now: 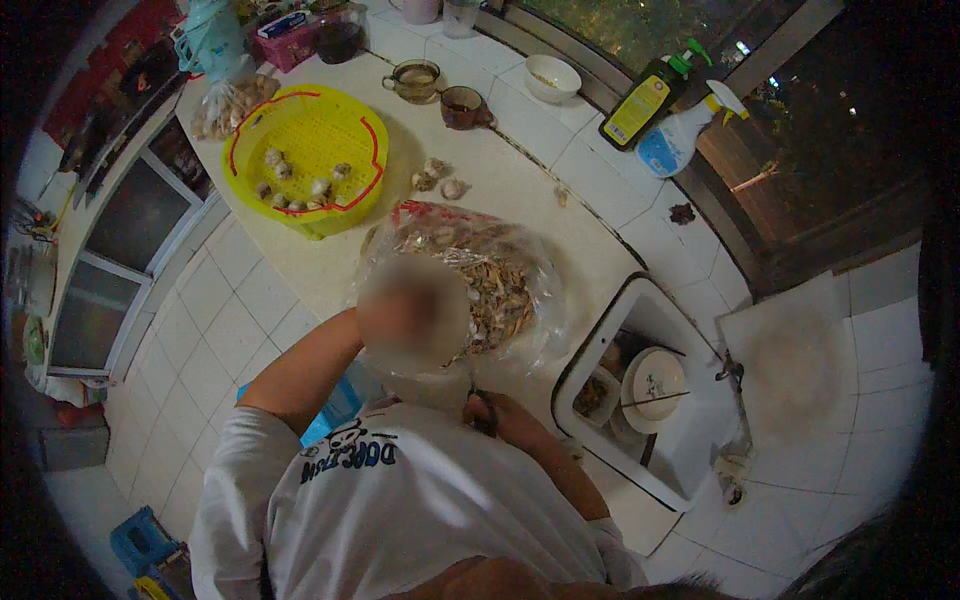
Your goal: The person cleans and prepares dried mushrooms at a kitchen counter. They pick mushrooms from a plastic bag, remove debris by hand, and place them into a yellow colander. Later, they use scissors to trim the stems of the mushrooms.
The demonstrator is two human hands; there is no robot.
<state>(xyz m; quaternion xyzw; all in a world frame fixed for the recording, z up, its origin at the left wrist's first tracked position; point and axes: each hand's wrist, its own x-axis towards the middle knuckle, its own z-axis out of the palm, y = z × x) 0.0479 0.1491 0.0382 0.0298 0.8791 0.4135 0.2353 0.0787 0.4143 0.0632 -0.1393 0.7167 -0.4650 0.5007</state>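
My left hand (409, 306) is over the near left side of a clear plastic bag (551, 300). A blur covers the hand, so its fingers and anything in them are hidden. Dry brown stalk and husk scraps (499, 307) fill the bag, which lies open on the countertop (300, 266). Close to my shirt front, my right hand (502, 420) grips the dark handles of what look like scissors (484, 420). Beyond the bag, three garlic bulbs (433, 176) sit on the counter. Several more garlic bulbs (321, 186) lie in a yellow plastic basket (349, 214) with red handles.
To the right is a white sink (690, 465) holding dishes (656, 379). A glass cup (415, 80), a brown cup (463, 107) and a white bowl (553, 78) stand farther back. A pump bottle (637, 112) and a spray bottle (671, 142) are by the window.
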